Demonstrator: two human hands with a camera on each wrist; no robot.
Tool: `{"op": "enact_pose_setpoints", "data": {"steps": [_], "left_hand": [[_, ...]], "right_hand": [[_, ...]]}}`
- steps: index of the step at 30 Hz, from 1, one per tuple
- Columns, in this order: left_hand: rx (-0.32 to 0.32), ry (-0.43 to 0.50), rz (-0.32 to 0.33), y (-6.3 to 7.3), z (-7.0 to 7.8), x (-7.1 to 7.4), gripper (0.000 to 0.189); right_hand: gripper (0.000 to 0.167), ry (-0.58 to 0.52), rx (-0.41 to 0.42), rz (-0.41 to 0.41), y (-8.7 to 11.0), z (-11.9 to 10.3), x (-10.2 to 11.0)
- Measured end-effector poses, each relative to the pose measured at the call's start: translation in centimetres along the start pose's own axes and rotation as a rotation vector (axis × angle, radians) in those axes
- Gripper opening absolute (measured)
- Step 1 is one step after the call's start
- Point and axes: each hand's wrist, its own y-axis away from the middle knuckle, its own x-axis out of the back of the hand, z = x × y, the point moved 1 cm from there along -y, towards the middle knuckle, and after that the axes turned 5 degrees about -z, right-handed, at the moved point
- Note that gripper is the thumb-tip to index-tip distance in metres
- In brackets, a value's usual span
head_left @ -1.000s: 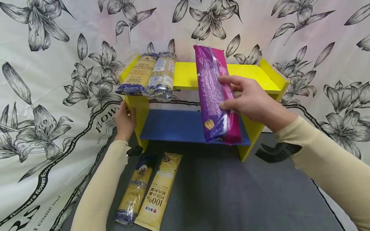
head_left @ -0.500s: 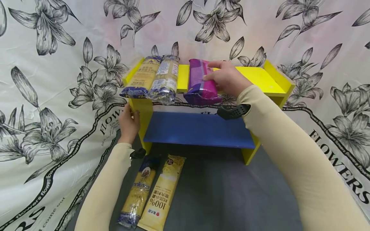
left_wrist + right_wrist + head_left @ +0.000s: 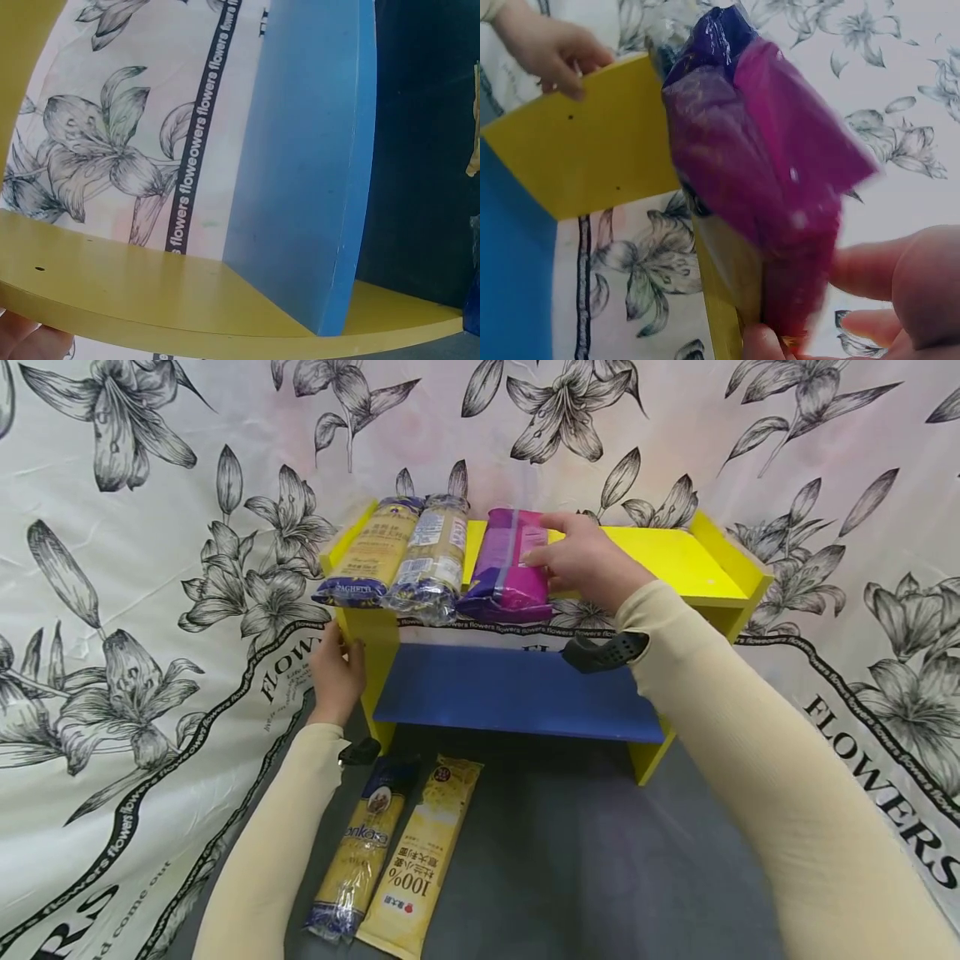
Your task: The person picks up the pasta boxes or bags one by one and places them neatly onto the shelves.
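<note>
A pink and purple plastic packet (image 3: 498,564) lies on the yellow top board (image 3: 660,556) of a small shelf unit, its near end jutting past the front edge. My right hand (image 3: 585,562) holds its right side; in the right wrist view, thumb and fingers pinch the packet (image 3: 742,161). To its left, a spaghetti bag (image 3: 375,547) and a clear pasta bag (image 3: 432,552) lie side by side. My left hand (image 3: 337,677) grips the front edge of the unit's left side panel (image 3: 371,664); only fingertips (image 3: 41,343) show in the left wrist view.
Below is a blue middle shelf (image 3: 517,689). On the dark grey surface (image 3: 555,860) lie a blue-ended spaghetti bag (image 3: 360,852) and a yellow pasta packet (image 3: 423,856), side by side. A flower-printed cloth (image 3: 150,635) hangs behind. A raised yellow end (image 3: 727,560) bounds the top board at right.
My right hand has carried the purple packet from in front of the unit up onto the top board, then shifted it left toward the clear bag. My left hand stays on the side panel.
</note>
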Motion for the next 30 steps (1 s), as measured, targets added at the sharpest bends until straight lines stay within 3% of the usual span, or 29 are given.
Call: {"op": "enact_pose_setpoints", "data": {"steps": [6,15,22,30], "left_hand": [[0.000,-0.005,0.002,-0.1,0.0,0.0,0.031],[0.016,0.002,-0.009,-0.1,0.0,0.0,0.032],[0.025,0.006,-0.009,-0.1,-0.1,0.0,0.032],[0.006,0.005,0.004,0.0,0.0,0.1,0.032]], "right_hand": [[0.079,0.211,0.069,0.026,1.4,0.1,0.2],[0.077,0.711,0.226,-0.043,2.9,1.7,-0.4],[0.076,0.830,0.312,-0.083,2.6,3.0,-0.9],[0.076,0.807,0.319,-0.088,2.2,3.4,-0.7]]}}
